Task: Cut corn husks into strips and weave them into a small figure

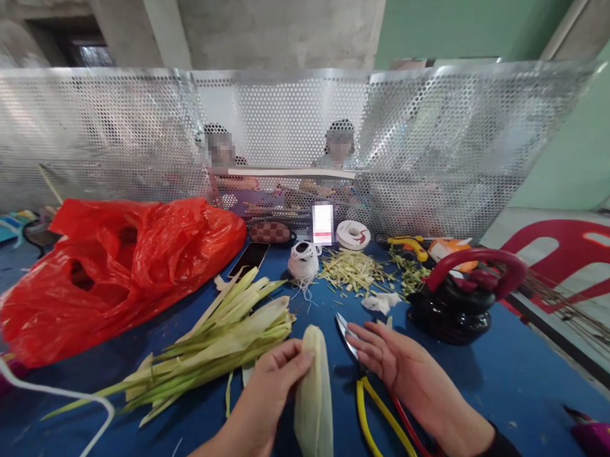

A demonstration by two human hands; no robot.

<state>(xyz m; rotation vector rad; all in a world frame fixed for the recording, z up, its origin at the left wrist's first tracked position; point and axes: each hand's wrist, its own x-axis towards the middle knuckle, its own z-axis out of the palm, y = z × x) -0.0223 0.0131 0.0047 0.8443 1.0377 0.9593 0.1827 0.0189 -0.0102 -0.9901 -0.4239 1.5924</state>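
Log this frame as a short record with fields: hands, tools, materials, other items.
Left hand: pinches a pale husk leaf near its upper end
Right hand: open, over the tools; contact unclear
Tools: yellow handles and a red handle
Materials: husk pile, white string, chopped trimmings
Other items: red plastic bag at left, dark phone, black pot at right
Surface: blue tabletop

Left hand (pixel 275 396) in a thumb-and-finger pinch, other fingers curled, left forearm (pixel 213 455) bare, right hand (pixel 404 368) nearer the right edge of the table (pixel 505 388), open, palm upward, fingers loosely extended, dark sleeve (pixel 500 448) at wrist.
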